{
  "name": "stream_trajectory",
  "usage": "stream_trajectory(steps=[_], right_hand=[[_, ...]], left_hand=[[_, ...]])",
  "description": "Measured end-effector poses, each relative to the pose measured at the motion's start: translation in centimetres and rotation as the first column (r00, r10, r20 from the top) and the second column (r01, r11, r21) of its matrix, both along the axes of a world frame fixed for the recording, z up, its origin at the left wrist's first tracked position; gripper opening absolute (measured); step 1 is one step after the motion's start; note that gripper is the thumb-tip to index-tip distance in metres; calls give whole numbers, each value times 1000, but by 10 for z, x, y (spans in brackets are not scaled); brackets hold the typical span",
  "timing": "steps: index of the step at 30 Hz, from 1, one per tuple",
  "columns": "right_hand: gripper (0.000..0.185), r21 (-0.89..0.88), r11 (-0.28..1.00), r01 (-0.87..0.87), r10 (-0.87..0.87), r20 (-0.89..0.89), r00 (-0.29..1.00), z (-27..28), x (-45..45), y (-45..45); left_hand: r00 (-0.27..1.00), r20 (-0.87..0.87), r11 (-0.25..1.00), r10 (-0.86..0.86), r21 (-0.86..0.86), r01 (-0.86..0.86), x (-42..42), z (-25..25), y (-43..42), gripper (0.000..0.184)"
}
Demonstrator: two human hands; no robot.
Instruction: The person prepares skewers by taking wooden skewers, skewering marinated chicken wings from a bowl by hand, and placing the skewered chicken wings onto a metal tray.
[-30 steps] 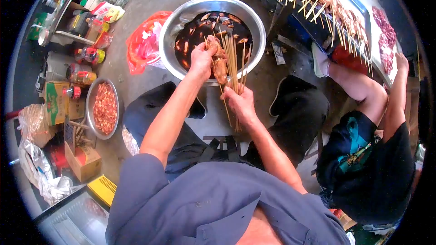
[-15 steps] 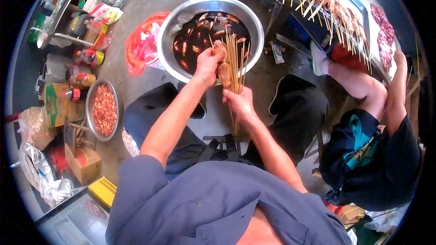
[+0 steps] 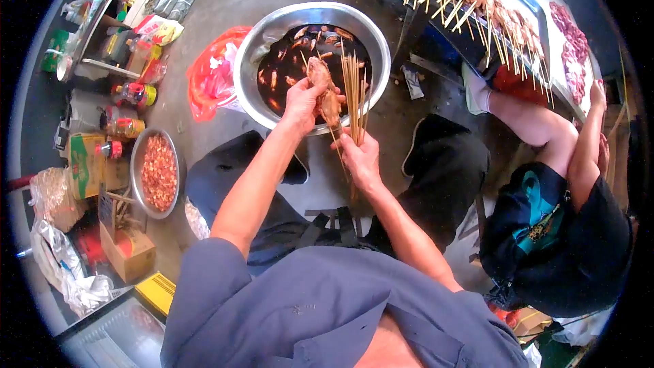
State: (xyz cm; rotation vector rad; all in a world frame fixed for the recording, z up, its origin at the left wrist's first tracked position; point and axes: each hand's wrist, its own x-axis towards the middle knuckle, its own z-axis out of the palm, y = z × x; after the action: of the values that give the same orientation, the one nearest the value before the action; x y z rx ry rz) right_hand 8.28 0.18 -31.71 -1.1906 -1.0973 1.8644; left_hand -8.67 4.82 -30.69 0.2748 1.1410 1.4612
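Note:
My left hand [image 3: 304, 103] is closed round brown meat pieces [image 3: 330, 107] on a thin skewer, over the near rim of a large metal basin [image 3: 379, 88]. Dark liquid [image 3: 293, 61] with several pale pieces floating in it fills the basin. Just right of the meat, my right hand [image 3: 360, 157] grips a bundle of wooden skewers [image 3: 353, 85] that fan upward. The lower end of the meat's skewer also runs down to my right hand's fingers.
A red plastic bag [image 3: 208, 82] lies left of the basin. Farther left are a bowl of chopped red pieces [image 3: 158, 172] and bottles [image 3: 136, 94]. At upper right, a tray [image 3: 545, 24] holds skewered meat. A person [image 3: 545, 232] sits at the right, near raw meat strips [image 3: 574, 54].
The meat and skewers have shifted slightly within my hands, with the meat now leaning up to the left, apart from the bundle. The seated person's hands have moved a little.

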Motion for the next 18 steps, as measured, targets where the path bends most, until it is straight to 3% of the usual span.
stream_trajectory(steps=[2,10,14,16,18], right_hand=[[15,75,997,-12,5,87,996,-3,1,-1],[11,40,998,57,-59,44,997,-4,-1,-4],[10,19,997,70,-71,43,997,-3,-5,4],[13,45,997,70,-75,107,991,-2,-5,4],[15,92,993,80,-85,58,995,-12,-6,-2]], left_hand=[[1000,7,1000,-5,-12,5,2,-1,0,15],[995,-10,992,-102,-81,101,11,-8,-5,19],[993,20,993,-117,-5,117,11,-1,-3,22],[976,-154,988,-156,-28,153,19,13,-5,24],[967,-215,990,-138,-39,132,17,8,-3,24]])
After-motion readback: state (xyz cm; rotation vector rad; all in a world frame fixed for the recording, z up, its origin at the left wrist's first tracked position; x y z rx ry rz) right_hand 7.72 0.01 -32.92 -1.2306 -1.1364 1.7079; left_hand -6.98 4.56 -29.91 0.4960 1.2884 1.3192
